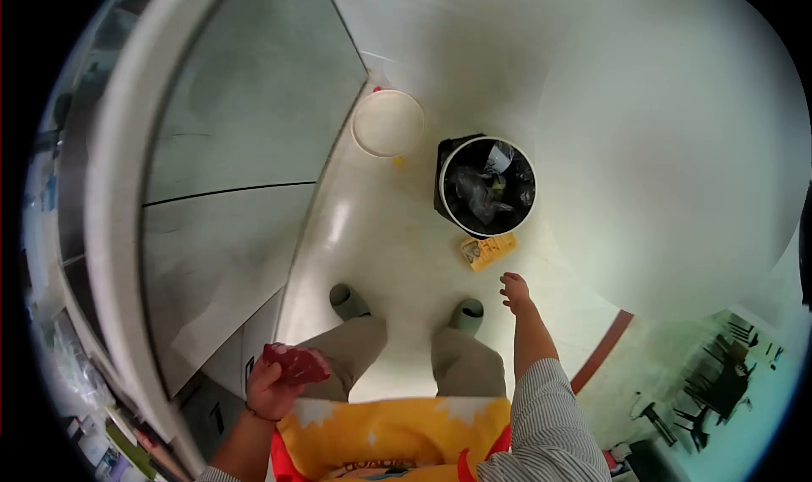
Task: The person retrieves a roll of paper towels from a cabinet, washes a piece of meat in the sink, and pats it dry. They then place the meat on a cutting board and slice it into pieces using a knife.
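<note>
My left hand (267, 391) is at the lower left, closed on a red piece that looks like raw meat (299, 365). My right hand (513, 291) reaches forward with its fingers apart and nothing in them. Just ahead of it, a yellow packet (488, 251) lies on the floor, not touched by the hand. Against the packet's far side stands a round bin (533, 203) lined with a black bag, holding crumpled clear plastic and other wrappers.
A round pale lid (387, 123) lies on the floor beside a grey cabinet (245, 84) on the left. A large white surface (677, 144) fills the right side. Dark chairs (719, 372) stand at the lower right.
</note>
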Available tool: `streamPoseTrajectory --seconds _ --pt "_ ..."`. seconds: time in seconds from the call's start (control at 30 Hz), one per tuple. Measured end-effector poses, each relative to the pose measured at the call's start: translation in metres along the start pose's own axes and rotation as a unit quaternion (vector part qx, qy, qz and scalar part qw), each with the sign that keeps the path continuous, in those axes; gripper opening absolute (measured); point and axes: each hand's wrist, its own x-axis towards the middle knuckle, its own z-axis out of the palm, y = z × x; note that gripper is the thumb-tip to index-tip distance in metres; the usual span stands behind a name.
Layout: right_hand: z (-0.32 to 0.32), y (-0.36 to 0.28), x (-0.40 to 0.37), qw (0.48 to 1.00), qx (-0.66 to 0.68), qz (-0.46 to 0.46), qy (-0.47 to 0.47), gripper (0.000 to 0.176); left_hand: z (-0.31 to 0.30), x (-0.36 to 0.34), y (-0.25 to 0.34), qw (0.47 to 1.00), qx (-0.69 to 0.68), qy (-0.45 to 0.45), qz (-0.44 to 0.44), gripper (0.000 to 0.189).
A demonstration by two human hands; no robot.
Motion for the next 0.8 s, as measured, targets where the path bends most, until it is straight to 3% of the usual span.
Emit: streamPoseTrajectory --seconds 0.07,0.13,0.2,0.27,0.33,0.37,0.4,0.47,0.53,0.6,0.67,0.7,0.73,0.8 --pt "0.022 0.017 0.083 0.999 0.011 -0.009 -0.030 0.054 -0.009 0.030 -0.022 1.000 0.010 0.019 -0.001 0.036" --pt "0.048 0.041 0.157 0.995 0.039 -0.087 -0.034 0.061 -0.018 0.050 -0.040 0.999 0.020 0.035 0.000 0.036" --pt "0.072 0.039 0.159 0.992 0.060 -0.101 -0.047 0.061 -0.027 0.052 -0.054 0.999 0.037 0.016 0.010 0.039" --pt "0.081 0.046 0.141 0.988 0.111 -0.103 0.010 0.056 -0.054 0.028 -0.061 0.994 0.022 0.103 -0.029 0.037" --pt "0.071 0.056 0.087 0.956 -0.085 -0.220 0.172 0.045 -0.042 0.002 -0.058 0.995 0.021 0.095 -0.038 0.036" --pt "0.061 0.057 0.040 0.912 -0.174 -0.266 0.259 0.041 -0.029 -0.011 -0.053 0.995 0.022 0.088 -0.039 0.035" --pt "0.044 0.055 -0.010 0.888 -0.157 -0.328 0.282 0.040 -0.015 -0.029 -0.047 0.996 0.013 0.079 -0.028 0.035" --pt "0.014 0.024 -0.110 0.854 -0.140 -0.401 0.301 0.039 0.014 -0.068 -0.030 0.993 -0.011 0.107 -0.043 0.034" --pt "-0.008 -0.020 -0.206 0.893 -0.014 -0.397 0.213 0.041 0.042 -0.107 -0.007 0.995 -0.028 0.092 -0.042 0.034" --pt "-0.016 -0.052 -0.186 0.836 -0.128 -0.489 0.215 0.044 0.059 -0.141 0.009 0.994 -0.051 0.088 -0.048 0.033" --pt "-0.020 -0.079 -0.127 0.736 -0.272 -0.568 0.249 0.048 0.073 -0.169 0.025 0.994 -0.049 0.091 -0.028 0.033" --pt "-0.013 -0.123 -0.158 0.898 -0.127 -0.411 0.094 0.057 0.080 -0.185 0.031 0.994 -0.044 0.101 -0.017 0.032" --pt "-0.006 -0.172 -0.207 0.974 0.024 -0.211 -0.073 0.067 0.086 -0.201 0.038 0.993 -0.041 0.111 -0.006 0.032" --pt "-0.001 -0.225 -0.298 0.984 0.046 -0.163 -0.049 0.079 0.100 -0.230 0.054 0.992 -0.041 0.121 0.018 0.033"
